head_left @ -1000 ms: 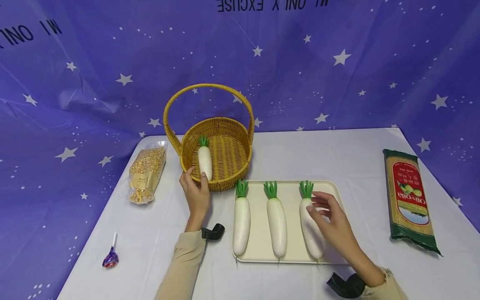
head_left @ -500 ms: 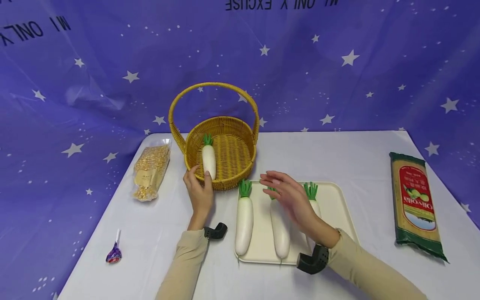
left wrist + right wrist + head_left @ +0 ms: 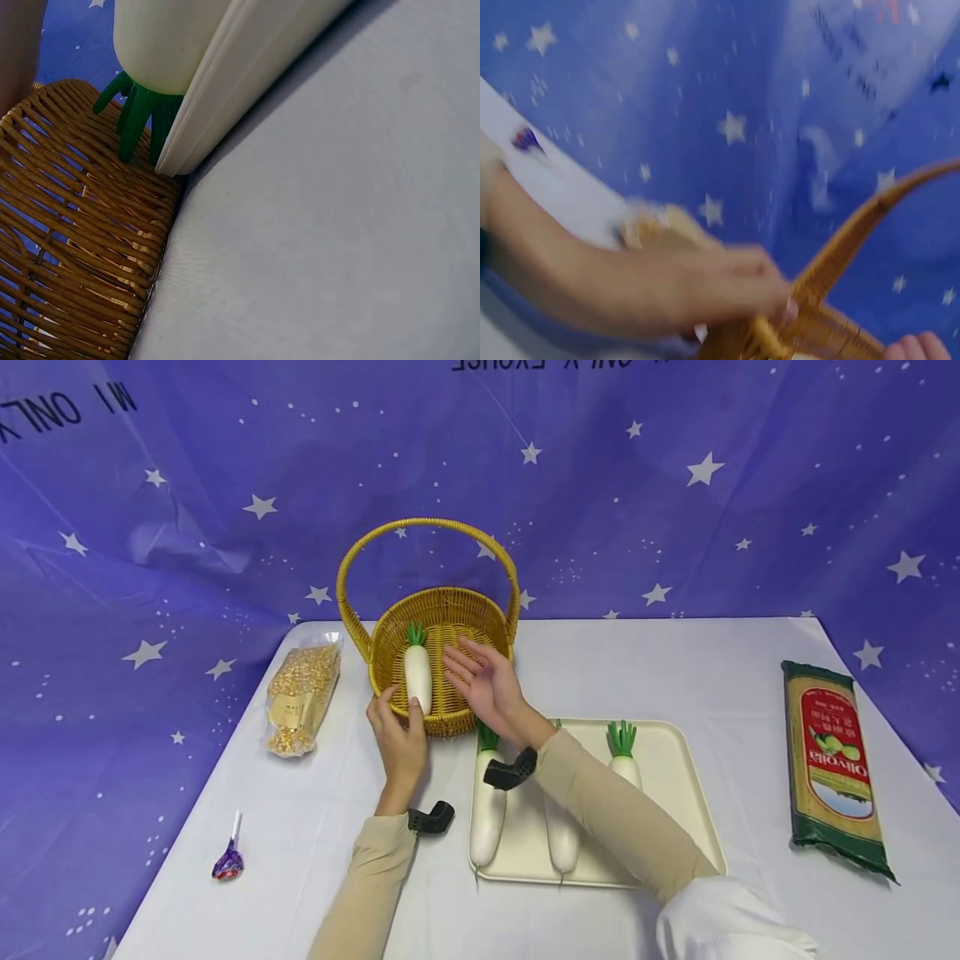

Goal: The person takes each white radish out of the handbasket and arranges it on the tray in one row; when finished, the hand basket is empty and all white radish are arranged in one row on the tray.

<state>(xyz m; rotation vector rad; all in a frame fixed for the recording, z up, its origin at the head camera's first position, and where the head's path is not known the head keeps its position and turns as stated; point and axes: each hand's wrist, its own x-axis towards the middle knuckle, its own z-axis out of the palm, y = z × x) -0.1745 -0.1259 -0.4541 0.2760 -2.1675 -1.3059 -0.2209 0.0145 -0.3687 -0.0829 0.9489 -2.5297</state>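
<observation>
The wicker basket (image 3: 442, 723) with a tall handle stands at the back of the table, and a white radish (image 3: 417, 677) with green leaves lies in its left side. My left hand (image 3: 401, 747) holds the basket's front left rim, thumb near the radish's lower end; the right wrist view shows this left hand (image 3: 705, 292) blurred at the rim. Over the basket's right half is my right hand (image 3: 491, 685), fingers straight and nothing in them. Below it three more radishes (image 3: 487, 827) lie on a cream tray (image 3: 678, 793), partly covered by the right forearm.
At the left lie a bag of corn kernels (image 3: 303, 693) and a lollipop (image 3: 228, 860). A green-ended pasta packet (image 3: 832, 760) rests at the right edge of the white-covered table (image 3: 600, 660). Behind hangs a blue starry cloth (image 3: 600, 510).
My right hand has moved left and away from me, from the tray's rightmost radish to above the basket. The left hand stays at the basket's rim.
</observation>
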